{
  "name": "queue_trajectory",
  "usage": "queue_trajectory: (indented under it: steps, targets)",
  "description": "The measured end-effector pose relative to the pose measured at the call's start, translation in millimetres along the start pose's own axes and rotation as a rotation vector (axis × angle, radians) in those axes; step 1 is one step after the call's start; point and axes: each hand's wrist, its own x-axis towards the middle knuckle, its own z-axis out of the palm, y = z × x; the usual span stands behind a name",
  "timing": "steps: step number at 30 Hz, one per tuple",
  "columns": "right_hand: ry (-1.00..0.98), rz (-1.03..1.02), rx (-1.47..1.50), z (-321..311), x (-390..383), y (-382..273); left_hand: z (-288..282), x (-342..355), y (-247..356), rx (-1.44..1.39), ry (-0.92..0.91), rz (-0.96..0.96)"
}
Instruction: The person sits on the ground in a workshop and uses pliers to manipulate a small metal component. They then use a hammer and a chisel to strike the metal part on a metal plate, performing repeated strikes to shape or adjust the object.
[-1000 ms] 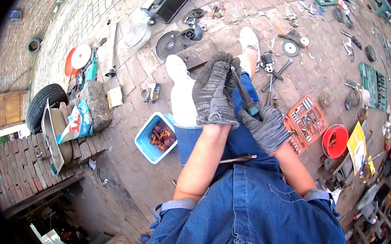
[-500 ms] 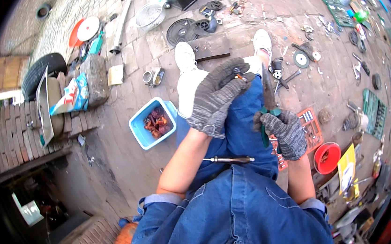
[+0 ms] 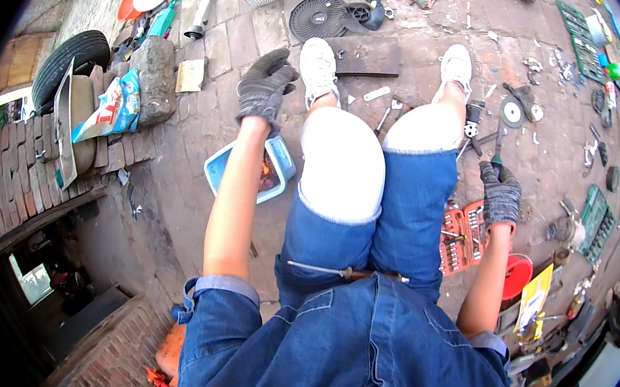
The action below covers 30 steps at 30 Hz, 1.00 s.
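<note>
1. L hand (image 3: 265, 88), grey knit glove, back up: fingers part bent toward pic right. Palm side hidden, so can't tell if fingertips are together or on anything.
2. R hand (image 3: 500, 193), same type of glove: fingers wrapped round the grip of a green-handled tool (image 3: 497, 164). Exact type n/a, jaw or blade end too small to read.
3. Tool's long axis: runs out from R fist, away from the body, approx. straight up the pic. R hand has it; L hand is well apart, across both knees. Looks: dark narrow shaft, green at grip, mostly hidden by the glove.
4. Light-blue plastic bin (image 3: 283, 167): on the ground, bodyward of L hand, left of the L knee; L forearm crosses over part of it. L hand much nearer than R.
5. Bin's looks: squarish, open top, rounded corners; reddish-brown scraps (image 3: 268, 178) inside, w/ an orange patch, partly behind the arm.
6. Screwdriver (image 3: 349, 273): across lap b/w the forearms, long axis L–R, pale shaft to L, dark handle to R.
7. Further out: orange socket-set case (image 3: 454, 245) just bodyward/left of R hand; red bucket (image 3: 517, 273) bodyward/right; pale disc w/ dark centre (image 3: 512, 112) beyond tool's far end.
</note>
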Motion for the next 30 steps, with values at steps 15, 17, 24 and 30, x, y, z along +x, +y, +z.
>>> queue_trajectory:
  steps: [15,17,24,30]
  targets:
    - [-0.227,0.119,-0.44,169.4,47.4,159.5,100.5,184.3,-141.4,1.278,-0.189,0.58]
    - [-0.208,0.133,-0.374,173.5,42.7,163.2,107.7,193.7,-152.3,1.411,-0.219,0.571]
    - [0.025,0.165,0.706,154.1,29.0,163.8,108.1,174.5,-135.6,1.418,-0.256,0.513]
    - [0.194,-0.073,0.413,35.2,-32.9,19.6,51.1,109.8,-81.5,0.842,-0.089,0.362]
